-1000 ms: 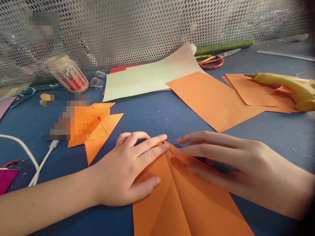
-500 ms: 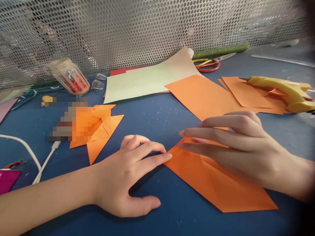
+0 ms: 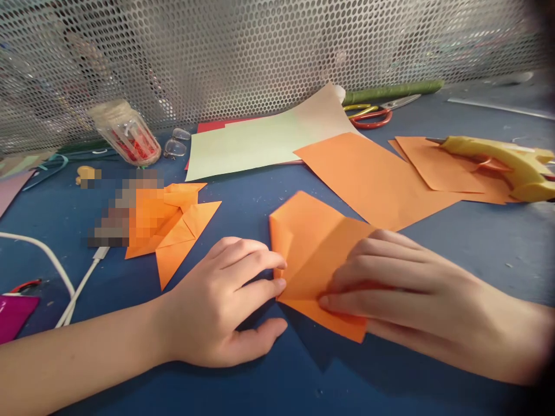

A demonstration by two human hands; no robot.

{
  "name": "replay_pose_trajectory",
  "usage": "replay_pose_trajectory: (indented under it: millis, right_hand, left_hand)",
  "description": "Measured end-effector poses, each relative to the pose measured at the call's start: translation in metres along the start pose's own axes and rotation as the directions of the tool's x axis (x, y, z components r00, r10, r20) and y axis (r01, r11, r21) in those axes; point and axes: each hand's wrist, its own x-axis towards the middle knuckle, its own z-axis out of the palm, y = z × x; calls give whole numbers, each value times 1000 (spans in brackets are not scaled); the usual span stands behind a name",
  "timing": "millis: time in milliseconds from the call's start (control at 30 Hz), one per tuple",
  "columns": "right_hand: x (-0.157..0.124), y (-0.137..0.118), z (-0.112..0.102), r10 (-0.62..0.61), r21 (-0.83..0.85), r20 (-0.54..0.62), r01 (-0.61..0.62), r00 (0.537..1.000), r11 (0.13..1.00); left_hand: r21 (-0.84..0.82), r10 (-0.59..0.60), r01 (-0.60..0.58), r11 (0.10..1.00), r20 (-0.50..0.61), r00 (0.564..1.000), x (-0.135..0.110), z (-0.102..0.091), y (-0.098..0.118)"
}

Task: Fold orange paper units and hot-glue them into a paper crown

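An orange sheet of origami paper [image 3: 312,237] with folded edges lies between my two hands on the blue table. My left hand [image 3: 234,303] rests with its fingers apart, two fingertips touching the paper's left edge. Over the paper's right part, my right hand [image 3: 403,289] is closed, its thumb and fingers pinching the sheet and hiding part of it. A folded orange paper piece [image 3: 186,231] lies to the left, beyond my left hand; a pixelated patch covers some of it.
Behind lie an orange sheet [image 3: 368,179], a pale green sheet [image 3: 251,144] and scissors [image 3: 373,118]. A yellow glue gun [image 3: 494,159] rests on orange squares at the right. Left are a glass jar [image 3: 128,136], eyeglasses [image 3: 176,144] and a white cable [image 3: 80,289]. A perforated metal screen [image 3: 260,58] closes the back.
The orange paper has been turned and now stretches farther back, its near part lifted by my right hand. My right hand has moved lower and closed on it. My left hand has shifted slightly left.
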Motion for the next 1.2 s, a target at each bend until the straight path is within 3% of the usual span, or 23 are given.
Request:
replay_pose_trajectory:
  millis: [100, 200, 333, 433, 567, 700, 967, 1200]
  right_hand:
    - [-8, 7, -3, -107, -209, -53, 93, 993, 973]
    - [-8, 20, -11, -192, -308, 14, 187, 981, 933]
    - [0, 35, -20, -281, -277, 115, 302, 953, 912]
    - [3, 32, -17, -283, -179, 115, 301, 952, 937]
    - [4, 22, -12, -178, 45, 121, 174, 977, 984]
    - [8, 19, -11, 8, 195, 141, -36, 990, 980]
    - [3, 13, 0, 339, 146, 45, -342, 940, 928]
    - [4, 10, 5, 451, 155, -5, -445, 893, 882]
  left_hand:
    - [-12, 77, -78, 997, -39, 996, -1, 1, -2]
    - [14, 141, -141, 990, -7, 990, 0, -1, -2]
    - [73, 190, -193, 978, 42, 981, 4, -3, -1]
    - [102, 262, -267, 958, 62, 963, 6, -4, -2]
    - [63, 334, -339, 939, 79, 939, 7, -4, -6]
    - [32, 311, -316, 948, 110, 944, 6, -5, -8]
    - [-8, 287, -288, 958, 112, 951, 6, -4, -6]
    - [9, 255, -258, 966, 126, 959, 7, -4, -4]
